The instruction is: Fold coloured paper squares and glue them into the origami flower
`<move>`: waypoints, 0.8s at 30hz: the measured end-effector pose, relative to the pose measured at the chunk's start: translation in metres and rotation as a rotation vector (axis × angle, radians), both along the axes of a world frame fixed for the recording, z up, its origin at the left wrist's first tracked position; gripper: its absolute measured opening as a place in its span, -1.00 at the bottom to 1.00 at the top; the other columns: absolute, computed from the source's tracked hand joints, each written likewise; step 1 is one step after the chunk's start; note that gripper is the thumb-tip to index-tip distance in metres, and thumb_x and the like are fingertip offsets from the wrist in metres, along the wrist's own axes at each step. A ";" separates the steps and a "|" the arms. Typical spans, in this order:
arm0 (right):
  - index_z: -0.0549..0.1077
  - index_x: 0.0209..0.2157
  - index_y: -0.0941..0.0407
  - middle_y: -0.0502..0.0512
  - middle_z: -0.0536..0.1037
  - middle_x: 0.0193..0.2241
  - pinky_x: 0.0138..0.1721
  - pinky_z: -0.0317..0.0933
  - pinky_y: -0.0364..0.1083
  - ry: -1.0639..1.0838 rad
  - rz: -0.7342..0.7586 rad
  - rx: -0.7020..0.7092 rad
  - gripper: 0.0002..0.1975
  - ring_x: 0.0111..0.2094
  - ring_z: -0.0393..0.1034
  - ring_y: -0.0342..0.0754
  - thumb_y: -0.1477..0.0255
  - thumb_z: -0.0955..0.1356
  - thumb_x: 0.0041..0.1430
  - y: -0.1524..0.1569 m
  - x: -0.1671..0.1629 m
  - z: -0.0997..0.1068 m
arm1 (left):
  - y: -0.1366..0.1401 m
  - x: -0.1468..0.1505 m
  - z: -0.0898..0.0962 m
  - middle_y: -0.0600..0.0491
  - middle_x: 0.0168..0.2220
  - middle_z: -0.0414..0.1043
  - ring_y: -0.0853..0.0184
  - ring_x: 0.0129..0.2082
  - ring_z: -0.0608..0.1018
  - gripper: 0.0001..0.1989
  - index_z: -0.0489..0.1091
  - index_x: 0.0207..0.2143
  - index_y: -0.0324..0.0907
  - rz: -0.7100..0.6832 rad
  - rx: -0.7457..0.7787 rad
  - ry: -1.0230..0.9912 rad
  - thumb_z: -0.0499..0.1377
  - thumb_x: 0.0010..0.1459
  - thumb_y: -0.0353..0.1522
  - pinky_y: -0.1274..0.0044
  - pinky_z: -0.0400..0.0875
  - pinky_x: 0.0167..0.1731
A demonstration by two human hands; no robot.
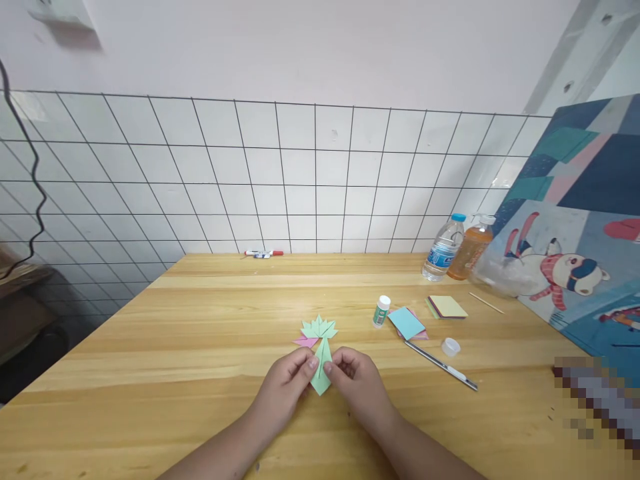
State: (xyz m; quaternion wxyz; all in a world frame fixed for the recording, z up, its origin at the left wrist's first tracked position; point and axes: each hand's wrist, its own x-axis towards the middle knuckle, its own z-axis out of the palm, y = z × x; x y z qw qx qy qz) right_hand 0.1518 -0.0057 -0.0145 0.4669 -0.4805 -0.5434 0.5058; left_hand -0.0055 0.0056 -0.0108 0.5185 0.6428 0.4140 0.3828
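Between my two hands is a folded light green paper piece (321, 377), narrow at the top and pointed at the bottom. My left hand (289, 379) pinches its left edge between thumb and fingers. On the opposite edge, my right hand (357, 379) grips it with the thumb on top. Just beyond the fingertips, a green folded paper shape with several points (319, 327) lies on the table. A pink folded paper piece (306, 341) shows partly at its lower left. Whether the held piece touches the pointed shape, I cannot tell.
Right of my hands are a glue stick (381, 311), blue paper squares (407, 323), a yellow-topped paper stack (447, 307), a utility knife (441, 365), a clear cap (451, 347) and a thin stick (487, 303). Two bottles (444, 248) and markers (263, 253) stand or lie farther back.
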 end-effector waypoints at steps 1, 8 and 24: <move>0.28 -0.58 0.15 -0.09 0.24 -0.63 -0.51 0.03 -0.19 0.017 0.009 0.004 -0.70 -0.57 0.09 -0.21 0.24 0.36 0.00 0.000 0.000 0.000 | 0.000 0.001 0.001 0.15 -0.57 0.11 0.41 -0.54 0.22 -0.62 0.18 -0.55 -0.19 0.005 0.023 0.032 -0.01 0.19 -0.11 0.59 0.12 -0.50; 0.39 -0.40 0.15 -0.01 0.39 -0.51 -0.40 0.16 -0.17 0.162 -0.047 0.050 -0.65 -0.46 0.25 -0.15 0.13 0.37 -0.01 0.000 0.001 0.005 | -0.002 0.002 0.005 0.16 -0.58 0.06 0.40 -0.54 0.19 -0.61 0.12 -0.58 -0.17 -0.062 0.077 0.196 -0.02 0.17 -0.10 0.59 0.09 -0.50; 0.28 -0.52 0.13 -0.07 0.30 -0.58 -0.46 0.11 -0.19 0.075 -0.123 0.081 -0.69 -0.51 0.16 -0.18 0.19 0.32 0.07 -0.003 -0.004 0.001 | -0.001 0.005 0.001 0.17 -0.61 0.01 0.42 -0.58 0.13 -0.62 0.17 -0.62 -0.18 -0.102 0.027 0.205 0.04 0.12 -0.13 0.59 0.02 -0.56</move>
